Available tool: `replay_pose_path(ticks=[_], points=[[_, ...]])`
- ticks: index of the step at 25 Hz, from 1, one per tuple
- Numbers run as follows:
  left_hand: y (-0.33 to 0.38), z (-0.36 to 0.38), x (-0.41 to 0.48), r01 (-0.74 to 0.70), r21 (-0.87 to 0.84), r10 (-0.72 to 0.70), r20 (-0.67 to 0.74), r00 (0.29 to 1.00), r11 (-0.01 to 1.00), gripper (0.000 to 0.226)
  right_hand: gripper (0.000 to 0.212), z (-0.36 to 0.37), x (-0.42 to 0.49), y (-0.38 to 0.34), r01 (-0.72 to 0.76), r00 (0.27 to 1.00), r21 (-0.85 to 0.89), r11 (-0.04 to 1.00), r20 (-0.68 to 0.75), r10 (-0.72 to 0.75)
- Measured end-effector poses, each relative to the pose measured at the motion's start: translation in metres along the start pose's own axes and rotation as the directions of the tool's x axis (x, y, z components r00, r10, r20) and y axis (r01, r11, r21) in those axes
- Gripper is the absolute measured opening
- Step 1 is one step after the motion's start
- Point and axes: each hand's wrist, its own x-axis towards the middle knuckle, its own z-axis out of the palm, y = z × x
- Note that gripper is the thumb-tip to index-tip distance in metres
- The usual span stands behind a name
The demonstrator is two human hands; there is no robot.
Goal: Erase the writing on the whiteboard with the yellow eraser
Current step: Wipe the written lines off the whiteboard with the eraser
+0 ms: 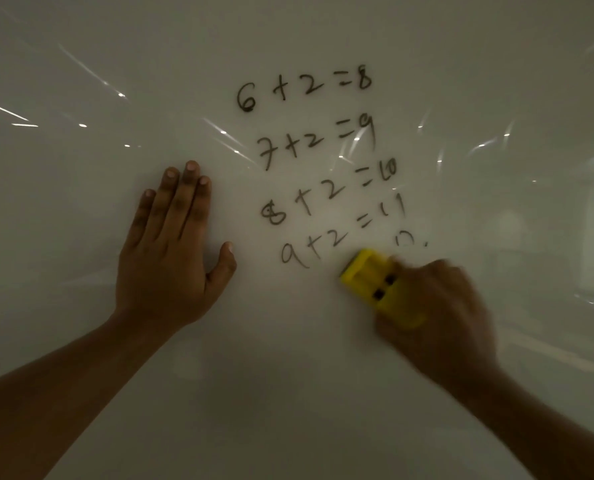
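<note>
1. The yellow eraser lies against the whiteboard at lower right of the sums, just below the "9+2=11" line. It looks like a light, stiff plastic block (its wiping face is hidden against the board), best held across the back and sides, as it is here.
2. The right hand is closed around the eraser's rear half, fingers wrapped over it; hand and eraser are blurred, so the exact finger placement cannot be told.
3. A faint scrap of writing sits just above the eraser, likely the remnant of a lower line.
4. Four sums stand above, from "6+2=8" downward, all unerased; most of the task seems left.
5. The left hand rests flat on the board, fingers extended and holding nothing, well left of the writing.
6. The glossy board probably lets the eraser glide easily, so firm pressure would help.
</note>
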Motion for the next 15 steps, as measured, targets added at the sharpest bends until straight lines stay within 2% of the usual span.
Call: replay_pose_path(ticks=[1,2,3,4,6,7,8,9,10,12,13,15], points=[[0.000,0.001,0.000,-0.003,0.004,0.004,-0.007,1.000,1.000,0.078,0.050,-0.006,0.011,0.020,-0.172,0.983,0.006,0.985,-0.070,0.172],[-0.001,0.001,-0.001,-0.008,0.010,0.008,-0.015,1.000,1.000,0.078,0.058,-0.010,0.019,0.033,-0.333,0.934,0.040,0.942,-0.121,0.335],[0.000,0.001,-0.001,-0.011,0.009,0.012,-0.023,1.000,1.000,0.077,0.063,-0.011,0.021,0.039,-0.419,0.895,0.076,0.905,-0.134,0.426],[0.000,0.001,-0.001,-0.012,0.006,0.012,-0.024,1.000,1.000,0.077,0.060,-0.008,0.016,0.038,-0.401,0.908,0.056,0.914,-0.108,0.405],[0.000,0.001,-0.001,-0.008,0.000,0.008,-0.014,1.000,1.000,0.078,0.042,0.000,-0.007,0.030,-0.109,0.994,-0.019,0.994,0.028,0.110],[-0.001,0.001,-0.001,-0.005,-0.002,0.005,-0.007,1.000,1.000,0.078,0.042,0.001,-0.020,0.027,0.026,0.996,0.011,1.000,0.086,-0.027],[-0.001,0.000,-0.001,-0.004,-0.005,0.004,-0.002,1.000,1.000,0.079,0.048,-0.001,-0.027,0.031,0.078,0.991,0.046,0.996,0.104,-0.083],[-0.002,0.000,-0.001,-0.005,-0.008,0.005,-0.001,1.000,1.000,0.079,0.055,-0.005,-0.026,0.038,0.039,0.996,0.065,0.997,0.081,-0.044],[-0.001,0.000,-0.001,-0.004,-0.009,0.004,-0.001,1.000,1.000,0.079,0.063,-0.008,-0.021,0.046,-0.067,0.997,0.071,0.995,0.037,0.064],[0.000,0.000,-0.002,-0.002,-0.004,0.002,-0.011,1.000,1.000,0.078,0.074,-0.012,-0.002,0.052,-0.301,0.949,0.087,0.950,-0.067,0.307],[0.000,0.001,-0.002,-0.003,-0.005,0.003,-0.016,1.000,1.000,0.078,0.075,-0.010,0.006,0.048,-0.320,0.939,0.075,0.945,-0.104,0.326],[-0.001,0.000,-0.002,-0.012,-0.005,0.012,-0.017,1.000,1.000,0.077,0.072,-0.001,0.012,0.033,-0.184,0.976,0.047,0.982,-0.109,0.188]])
